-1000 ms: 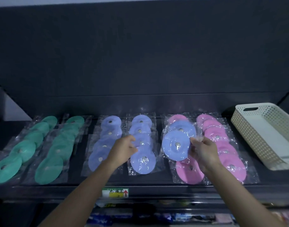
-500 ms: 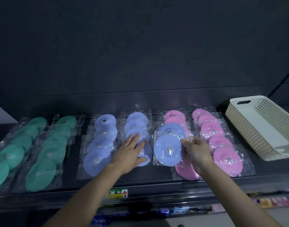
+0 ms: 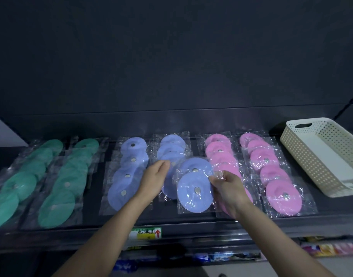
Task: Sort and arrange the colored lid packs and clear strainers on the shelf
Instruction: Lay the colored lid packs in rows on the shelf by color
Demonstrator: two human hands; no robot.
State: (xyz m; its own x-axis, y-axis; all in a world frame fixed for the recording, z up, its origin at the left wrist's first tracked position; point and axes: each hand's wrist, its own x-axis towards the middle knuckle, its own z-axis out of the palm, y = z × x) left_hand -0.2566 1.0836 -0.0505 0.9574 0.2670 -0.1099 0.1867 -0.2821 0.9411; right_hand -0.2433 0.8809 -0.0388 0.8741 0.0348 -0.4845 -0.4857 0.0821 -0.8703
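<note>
Rows of bagged round lids lie on the dark shelf (image 3: 191, 222): green packs (image 3: 57, 200) at the left, blue packs (image 3: 129, 176) in the middle, pink packs (image 3: 279, 176) at the right. My right hand (image 3: 229, 188) pinches the right edge of two blue lid packs (image 3: 195, 188) and holds them between the second blue row (image 3: 171, 148) and the first pink row (image 3: 219, 152). My left hand (image 3: 153, 178) lies with straight fingers on the second blue row, beside the held packs. No clear strainers are in view.
A cream perforated basket (image 3: 311, 154) stands at the shelf's right end. A green and yellow price label (image 3: 145, 233) sits on the shelf's front edge. Packaged goods show on the lower shelf (image 3: 329, 248).
My right hand has drawn the two blue packs leftward off the pink row, toward the second blue row. My left hand has stayed flat on that blue row.
</note>
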